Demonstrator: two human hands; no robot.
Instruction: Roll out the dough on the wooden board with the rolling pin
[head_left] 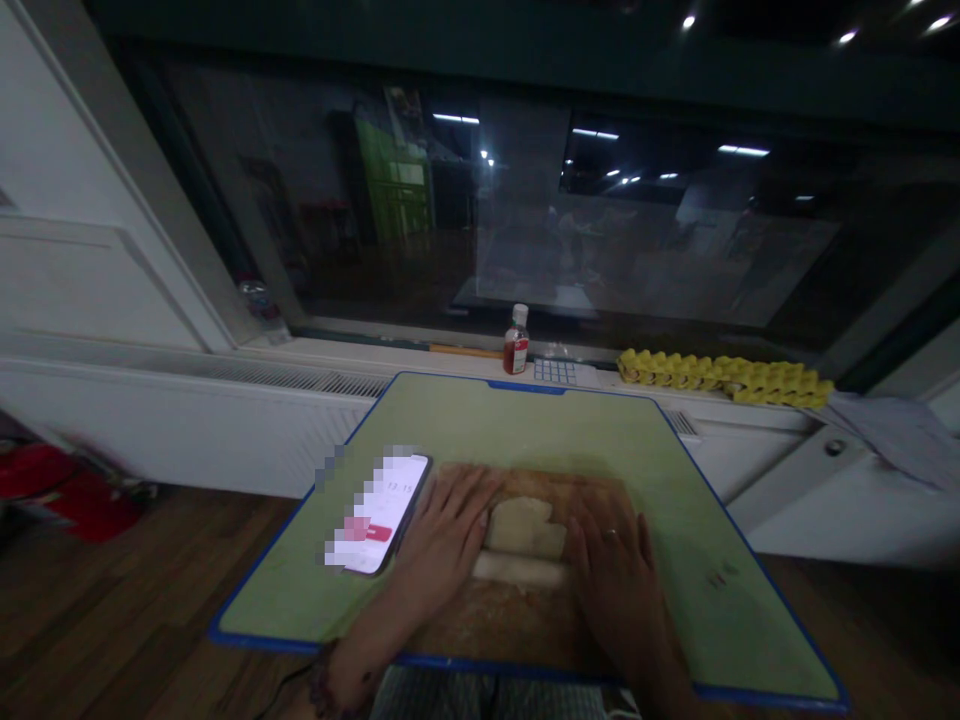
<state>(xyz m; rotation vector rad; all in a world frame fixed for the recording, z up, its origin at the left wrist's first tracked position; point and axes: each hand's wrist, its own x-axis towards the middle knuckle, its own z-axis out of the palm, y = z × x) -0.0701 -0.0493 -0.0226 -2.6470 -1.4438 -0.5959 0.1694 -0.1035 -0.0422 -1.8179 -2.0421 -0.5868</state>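
A pale green, blue-edged tabletop (525, 430) carries a brown wooden board (487, 635) by its near edge. The left hand (446, 535) and right hand (611, 560) lie palm down at the board's sides, fingers stretched out; whether they grip anything is hidden. A lit smartphone (390, 515) lies towards the table's left edge. Mid-board, a cream, lobed dough sheet (521, 525) looks partly flattened, its uneven outline apparently left to even out. Nearer, a pale cylinder (521, 570), perhaps a rolling pin, spans between the hands.

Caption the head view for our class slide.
Left hand and right hand flank pale dough on a board, beside a lit phone.
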